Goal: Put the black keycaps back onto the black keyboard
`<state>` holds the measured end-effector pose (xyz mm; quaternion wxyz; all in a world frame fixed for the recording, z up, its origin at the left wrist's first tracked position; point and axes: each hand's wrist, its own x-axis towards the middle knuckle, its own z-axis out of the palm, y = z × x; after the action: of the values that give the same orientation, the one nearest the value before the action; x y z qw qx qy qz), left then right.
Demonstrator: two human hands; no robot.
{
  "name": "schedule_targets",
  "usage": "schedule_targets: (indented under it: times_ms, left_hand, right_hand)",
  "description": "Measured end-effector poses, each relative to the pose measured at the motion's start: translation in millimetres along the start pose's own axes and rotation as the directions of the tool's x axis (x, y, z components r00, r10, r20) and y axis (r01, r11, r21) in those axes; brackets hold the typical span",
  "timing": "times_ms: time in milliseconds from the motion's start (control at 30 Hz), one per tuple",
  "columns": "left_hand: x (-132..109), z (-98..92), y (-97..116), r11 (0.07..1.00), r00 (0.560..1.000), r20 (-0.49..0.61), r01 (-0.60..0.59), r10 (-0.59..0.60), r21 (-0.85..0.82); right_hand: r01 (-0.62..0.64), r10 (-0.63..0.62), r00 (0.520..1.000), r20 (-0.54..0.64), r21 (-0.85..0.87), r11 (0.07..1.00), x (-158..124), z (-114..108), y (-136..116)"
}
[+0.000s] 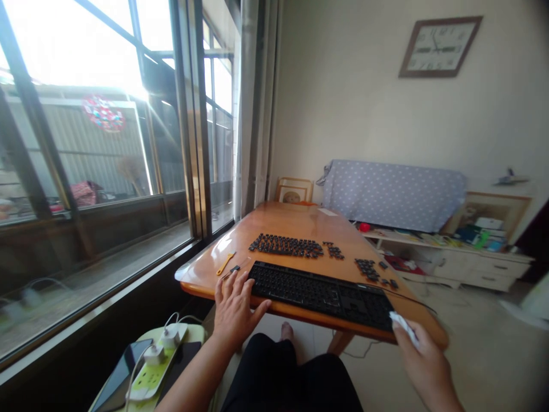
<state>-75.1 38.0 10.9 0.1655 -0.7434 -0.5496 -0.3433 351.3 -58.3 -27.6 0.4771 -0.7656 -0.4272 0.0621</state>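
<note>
A black keyboard base (295, 290) with its keycaps off lies along the near edge of the wooden table. At its left end my left hand (235, 303) rests with fingers spread, touching the corner. My right hand (418, 346) is at the right end, closed on a crumpled white tissue (403, 327) whose tip is by the keyboard's edge. Behind the base, loose black keycaps (287, 245) are laid out in keyboard order, with a smaller group of keycaps (366, 269) to the right. A yellow keycap puller-like tool (225, 263) lies left of them.
The glossy wooden table (295, 220) runs away toward the wall, beside a window on the left. A cable (407, 298) trails off the keyboard. Below left, a stool carries a power strip (148, 383) and a phone (122, 372). A low white cabinet (476, 269) stands at right.
</note>
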Motion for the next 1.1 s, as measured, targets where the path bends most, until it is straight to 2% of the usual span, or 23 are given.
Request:
schedule_targets:
  times_ms: [233, 600, 733, 867, 1000, 1100]
  left_hand:
    - [0, 9.3, -1, 0.999, 0.998, -0.020, -0.053, 0.053, -0.006]
    - [-2, 19.8, -2, 0.997, 0.994, -0.085, -0.074, 0.075, 0.009]
    - [-6, 24.4, 4, 0.991, 0.986, -0.106, -0.131, 0.129, -0.015]
    - [-11, 29.8, 11, 0.973, 0.967, -0.113, -0.231, 0.228, -0.018]
    - [-16, 32.3, 19, 0.960, 0.954, -0.110, -0.281, 0.279, -0.003]
    - [-16, 31.3, 26, 0.946, 0.939, -0.118, -0.323, 0.323, 0.022]
  right_hand:
    - [0.047, -0.045, 0.999, -0.025, 0.096, 0.994, -6, 1, -18]
    - [0.093, -0.085, 0.995, -0.046, 0.219, 0.971, -15, 0, -23]
    - [0.165, -0.191, 0.977, 0.093, 0.231, 0.959, -24, 1, -43]
    - [0.236, -0.285, 0.909, 0.305, 0.187, 0.953, -32, 9, -71]
    - [0.255, -0.274, 0.859, 0.433, 0.102, 0.961, -37, 21, -100]
    - [0.286, -0.228, 0.829, 0.511, -0.037, 0.957, -37, 26, -119]
